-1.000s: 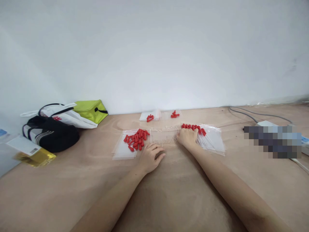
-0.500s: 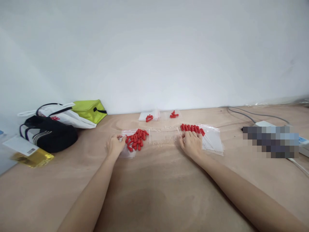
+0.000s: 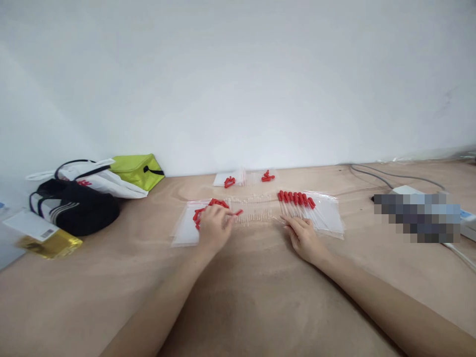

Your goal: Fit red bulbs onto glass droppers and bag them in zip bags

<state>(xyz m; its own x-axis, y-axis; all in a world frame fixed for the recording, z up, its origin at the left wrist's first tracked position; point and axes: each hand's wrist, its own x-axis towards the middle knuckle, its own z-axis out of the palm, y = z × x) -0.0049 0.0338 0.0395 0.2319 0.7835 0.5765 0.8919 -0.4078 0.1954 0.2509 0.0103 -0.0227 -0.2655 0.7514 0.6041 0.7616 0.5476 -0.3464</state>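
Between the fingertips of my left hand (image 3: 215,229) is a red rubber dropper bulb (image 3: 238,212), pointing right. That hand covers part of a pile of red bulbs (image 3: 198,214) lying on a clear zip bag (image 3: 186,230). My right hand (image 3: 303,237) pinches a thin clear dropper tube (image 3: 277,218) whose end points left toward the bulb; the two are apart. Beyond my right hand, several droppers with red bulbs (image 3: 295,197) lie side by side on another zip bag (image 3: 330,215). A row of loose clear tubes (image 3: 255,215) lies between my hands.
Farther back are two small zip bags (image 3: 220,179) with a few red pieces on them. A black bag (image 3: 82,213), a lime-green bag (image 3: 134,168) and a yellow packet (image 3: 55,243) lie left. Cables (image 3: 375,173) and a blurred-out object (image 3: 416,218) are on the right.
My left hand has moved right across the pile and now holds a red bulb. My right hand has drawn back toward me, uncovering the droppers, and a clear tube now shows in its fingers.
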